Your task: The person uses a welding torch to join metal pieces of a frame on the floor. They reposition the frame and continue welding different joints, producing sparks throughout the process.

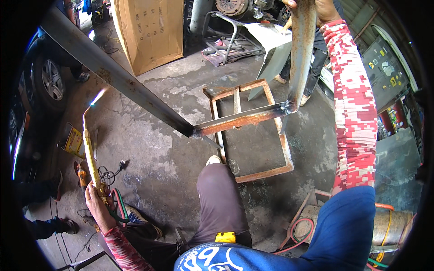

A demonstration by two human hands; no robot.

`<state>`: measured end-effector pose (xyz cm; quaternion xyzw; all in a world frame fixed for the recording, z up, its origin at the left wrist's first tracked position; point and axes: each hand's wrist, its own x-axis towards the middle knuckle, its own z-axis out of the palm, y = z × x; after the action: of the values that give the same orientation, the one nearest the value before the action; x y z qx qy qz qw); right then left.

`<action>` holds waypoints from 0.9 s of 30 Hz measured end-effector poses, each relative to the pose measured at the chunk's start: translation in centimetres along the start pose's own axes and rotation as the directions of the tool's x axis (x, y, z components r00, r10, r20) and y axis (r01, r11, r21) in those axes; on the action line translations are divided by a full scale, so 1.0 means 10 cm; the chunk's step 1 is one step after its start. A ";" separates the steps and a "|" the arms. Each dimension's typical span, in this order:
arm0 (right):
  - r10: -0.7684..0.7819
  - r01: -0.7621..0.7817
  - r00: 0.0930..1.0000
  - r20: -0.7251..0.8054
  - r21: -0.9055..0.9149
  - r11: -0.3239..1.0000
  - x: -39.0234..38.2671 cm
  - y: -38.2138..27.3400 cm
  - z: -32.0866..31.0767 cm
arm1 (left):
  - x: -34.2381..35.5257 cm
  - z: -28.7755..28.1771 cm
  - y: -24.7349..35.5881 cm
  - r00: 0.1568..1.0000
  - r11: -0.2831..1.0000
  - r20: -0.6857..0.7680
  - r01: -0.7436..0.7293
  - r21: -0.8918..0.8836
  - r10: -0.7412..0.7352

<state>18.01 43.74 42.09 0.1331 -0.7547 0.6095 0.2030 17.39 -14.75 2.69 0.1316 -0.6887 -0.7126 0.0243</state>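
My left hand (94,203) is wrapped round the handle of a brass gas torch (91,156), its bent tip pointing up. A bright flame (97,97) burns at that tip, apart from the metal. At the upper right, my right hand (326,12) grips an upright of an angle-iron frame (129,83), fingers round its edge. The frame is grey steel with a rusty crossbar (242,123) and darkened corner joints. Below it, a rusty rectangular frame (266,173) with an inner bar lies on the floor, near my shoe (213,160).
Red and green hoses (120,203) trail from the torch. An angle grinder (81,174) and a black cord sit left. A car (49,81) stands far left, a big cardboard box (151,34) behind. A gas cylinder (393,223) lies at lower right. Other people's legs show at both sides.
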 end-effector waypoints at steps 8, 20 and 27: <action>0.091 -0.091 0.996 -0.002 0.077 0.993 0.05 0.10 -0.15 | 0.13 0.05 -0.07 1.000 1.000 0.007 -0.003 0.014 0.003; 0.059 -0.057 0.997 -0.046 0.025 0.998 0.03 0.12 -0.12 | 0.14 0.11 0.01 0.999 0.999 -0.009 0.047 0.017 -0.047; 0.008 -0.024 0.991 -0.132 -0.115 0.993 -0.08 0.06 -0.32 | 0.11 0.14 0.08 0.998 0.998 0.017 0.056 -0.003 -0.056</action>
<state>18.89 46.95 41.77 0.0745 -0.7749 0.5736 0.2549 15.90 -13.68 3.37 0.1447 -0.6838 -0.7152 -0.0016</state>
